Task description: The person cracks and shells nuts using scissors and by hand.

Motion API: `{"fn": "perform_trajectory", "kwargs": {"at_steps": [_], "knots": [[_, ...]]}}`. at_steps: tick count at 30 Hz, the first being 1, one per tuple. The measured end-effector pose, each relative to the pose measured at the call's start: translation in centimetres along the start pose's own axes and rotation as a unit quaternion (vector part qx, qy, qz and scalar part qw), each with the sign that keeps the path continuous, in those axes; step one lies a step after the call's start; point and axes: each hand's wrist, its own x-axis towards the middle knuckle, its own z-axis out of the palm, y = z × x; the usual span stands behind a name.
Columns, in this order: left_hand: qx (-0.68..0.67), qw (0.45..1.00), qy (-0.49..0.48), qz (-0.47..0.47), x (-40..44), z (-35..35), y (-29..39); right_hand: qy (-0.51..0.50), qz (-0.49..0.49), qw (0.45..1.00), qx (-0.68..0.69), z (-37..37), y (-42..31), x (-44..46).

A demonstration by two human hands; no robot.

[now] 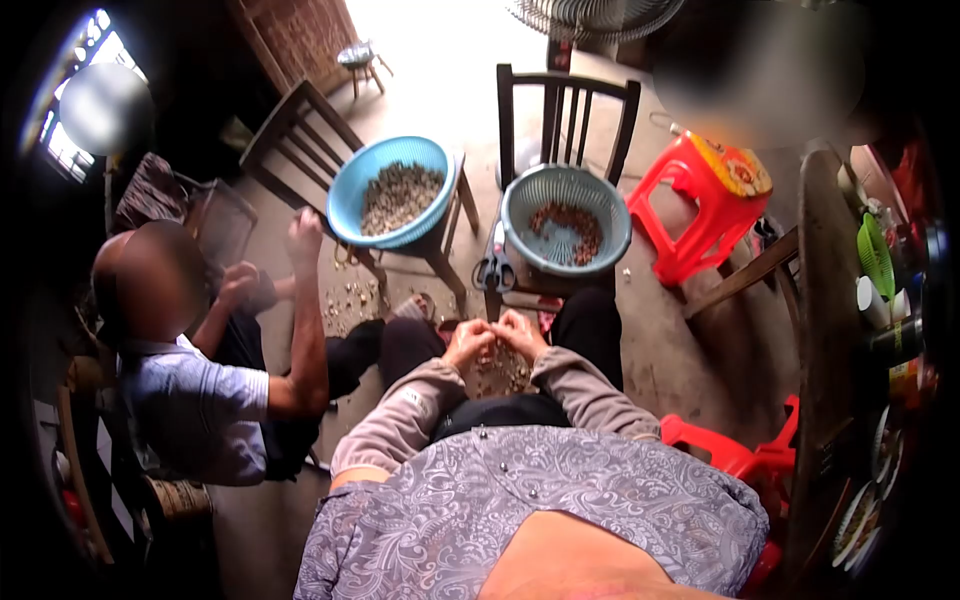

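Observation:
My left hand [469, 345] and my right hand [522, 335] meet over my lap, fingers pinched close together. Whatever they hold is too small to make out. In front of them, a grey-green plastic colander [617, 225] sits on a dark wooden chair, with small reddish-brown pieces [590, 235] along its inside. Beside it on the seat lie dark-handled scissors [494, 268]. Farther left, a blue plastic basket [345, 205] on another chair holds a heap of small grey-beige pieces [402, 198]. Pale bits [495, 380] litter the floor below my hands.
At left sits another person [200, 390], one hand [304, 235] raised near the blue basket. A red plastic stool [690, 215] stands at right, with more red plastic seating [710, 447] behind it. A wooden table [825, 330] edges the right side. A fan [595, 15] is ahead.

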Motion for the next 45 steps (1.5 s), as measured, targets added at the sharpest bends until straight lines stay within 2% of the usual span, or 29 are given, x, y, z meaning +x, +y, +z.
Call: {"fn": "perform_trajectory", "kwargs": {"at_steps": [3,9,11,15,17,18,19,21,22,23,24,25,26,27,28,29,30,31,32,33,35,37,38,39,41,43,45], "knots": [[0.027,0.999,-0.026,0.007,-1.7,1.5,2.9,0.011,0.064,0.998,-0.003,-0.1,-2.1,-1.1],[-0.028,0.997,-0.048,0.046,-2.7,2.5,3.3,-0.088,0.172,0.947,0.257,-1.5,-2.9,-2.6],[-0.056,0.997,-0.041,0.033,-3.7,3.1,4.0,-0.109,0.164,0.936,0.293,-1.5,-2.9,-3.4],[-0.178,0.981,-0.042,-0.072,-4.9,3.8,5.0,-0.148,0.127,0.936,0.292,-1.3,-3.4,-4.7],[-0.25,0.962,-0.071,-0.083,-5.2,3.6,5.0,-0.137,0.119,0.939,0.294,-0.8,-4.1,-5.4],[-0.268,0.958,-0.052,-0.087,-4.6,3.2,4.2,-0.162,0.108,0.932,0.307,-1.1,-4.0,-5.6],[-0.275,0.956,-0.035,-0.091,-4.3,2.5,3.5,-0.156,0.099,0.941,0.284,-1.2,-3.9,-5.6],[-0.243,0.956,0.06,-0.154,-3.7,1.9,2.9,-0.131,0.048,0.989,0.04,-1.7,-3.2,-5.3],[-0.249,0.95,0.056,-0.181,-3.5,1.4,2.6,-0.101,-0.028,0.984,-0.146,-1.5,-1.3,-4.5],[-0.207,0.956,0.114,-0.172,-2.9,1.9,2.5,-0.089,-0.086,0.955,-0.268,-1.5,-0.8,-4.7],[-0.228,0.953,0.078,-0.184,-2.6,1.4,2.5,-0.129,-0.038,0.959,-0.25,-1.2,-1.0,-5.1],[-0.183,0.966,0.1,-0.151,-2.7,2.2,3.5,-0.134,-0.046,0.965,-0.219,-0.9,0.1,-4.8],[-0.22,0.96,0.104,-0.139,-1.2,1.6,3.0,-0.135,-0.023,0.967,-0.216,-0.6,0.4,-4.8],[-0.188,0.976,0.077,-0.076,0.0,1.1,3.0,-0.135,-0.006,0.967,-0.216,-0.4,0.4,-4.6],[-0.185,0.97,0.145,-0.053,-0.3,3.5,6.3,-0.125,0.008,0.971,-0.204,-0.2,0.0,-4.6],[-0.11,0.994,0.011,0.015,0.6,3.0,8.2,-0.117,0.02,0.974,-0.194,0.1,-0.7,-4.7],[-0.157,0.987,0.025,0.027,2.2,4.1,10.2,-0.111,0.029,0.976,-0.186,0.4,-1.2,-4.6],[-0.157,0.985,-0.047,0.047,4.6,3.8,11.6,-0.191,0.058,0.968,-0.15,0.9,1.1,-2.6],[-0.125,0.99,0.002,0.059,5.1,6.0,15.0,-0.211,0.074,0.973,-0.055,1.2,3.1,-1.2],[-0.109,0.992,-0.037,0.061,6.4,6.8,17.6,-0.23,0.09,0.968,0.04,1.4,4.3,-0.7],[0.009,1.0,-0.017,0.019,7.3,9.9,23.1,-0.164,0.123,0.978,0.048,1.4,1.5,-2.1],[0.166,0.98,0.041,0.106,8.5,10.7,24.0,-0.198,0.118,0.97,0.08,0.8,0.8,-2.4],[0.21,0.966,0.057,0.143,8.5,10.6,24.1,-0.186,0.105,0.972,0.093,0.9,0.7,-2.6],[0.113,0.982,0.024,0.15,8.9,9.5,22.6,-0.18,0.091,0.974,0.106,1.1,0.9,-2.4],[0.083,0.986,0.023,0.144,8.1,7.7,19.3,-0.185,0.032,0.98,0.066,0.9,1.7,-1.9],[0.068,0.988,0.01,0.141,6.7,5.5,14.8,-0.134,-0.054,0.985,-0.098,0.8,-1.4,-3.0],[0.049,0.992,0.015,0.114,3.9,4.5,11.3,-0.132,-0.005,0.98,-0.146,1.4,-2.7,-3.3]]}}
